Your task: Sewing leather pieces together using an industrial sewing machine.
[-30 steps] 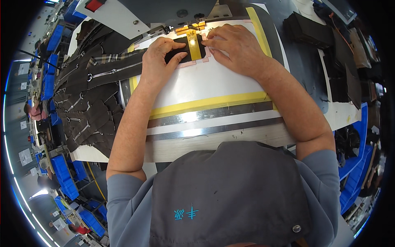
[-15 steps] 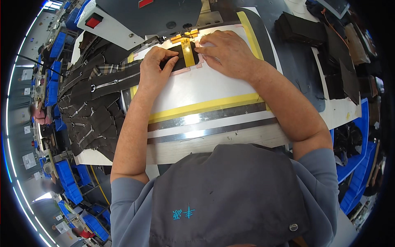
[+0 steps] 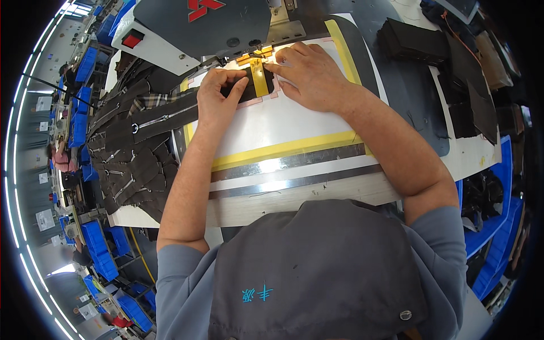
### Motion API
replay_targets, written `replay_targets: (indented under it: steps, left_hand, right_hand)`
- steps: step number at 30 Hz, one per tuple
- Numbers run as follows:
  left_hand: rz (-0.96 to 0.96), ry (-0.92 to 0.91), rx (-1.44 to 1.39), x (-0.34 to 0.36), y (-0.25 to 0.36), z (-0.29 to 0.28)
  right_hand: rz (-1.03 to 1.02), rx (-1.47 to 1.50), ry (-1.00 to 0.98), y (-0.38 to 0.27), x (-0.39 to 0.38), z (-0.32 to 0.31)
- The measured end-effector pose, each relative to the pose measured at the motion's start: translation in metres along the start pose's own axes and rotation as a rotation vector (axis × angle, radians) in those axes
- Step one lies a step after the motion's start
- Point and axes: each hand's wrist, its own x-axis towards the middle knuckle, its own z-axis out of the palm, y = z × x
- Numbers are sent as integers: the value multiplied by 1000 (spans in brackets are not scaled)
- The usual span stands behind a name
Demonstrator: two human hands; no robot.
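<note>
My left hand [image 3: 220, 99] is closed in a pinch, thumb and fingers on the left part of a dark fabric strip [image 3: 190, 107] with a metal zipper. The strip runs left from under the hand. A shiny yellow strip [image 3: 260, 80] lies across the dark fabric beneath the head of a sewing machine [image 3: 207, 25]. On its other side, my right hand [image 3: 314, 79] has thumb and index finger apart. The index fingertip rests at the yellow strip's right edge. What lies under the left fingertips is partly hidden.
A white work plate [image 3: 272, 127] edged with yellow tape surrounds the fabric. Dark zippered pieces [image 3: 133, 170] heap at the left. Stacked dark pieces [image 3: 416, 42] stand at the far right, near a blue bin [image 3: 490, 226]. Blue bins [image 3: 99, 249] line the left, with people beyond.
The whole view has shifted slightly. Both hands stay at the dark fabric and yellow strip, with only small finger movement; the left hand remains pinched.
</note>
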Motion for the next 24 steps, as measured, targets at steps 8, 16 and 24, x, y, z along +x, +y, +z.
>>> replay_targets:
  steps: [8, 16, 24]
  left_hand:
    - [-276, 165, 223, 36, 25, 58]
    - [-196, 92, 122, 25, 15, 38]
    - [-51, 107, 362, 15, -5, 5]
  right_hand:
    - [70, 138, 241, 15, -2, -2]
    - [105, -78, 352, 31, -5, -66]
    - [644, -346, 208, 121, -63, -120]
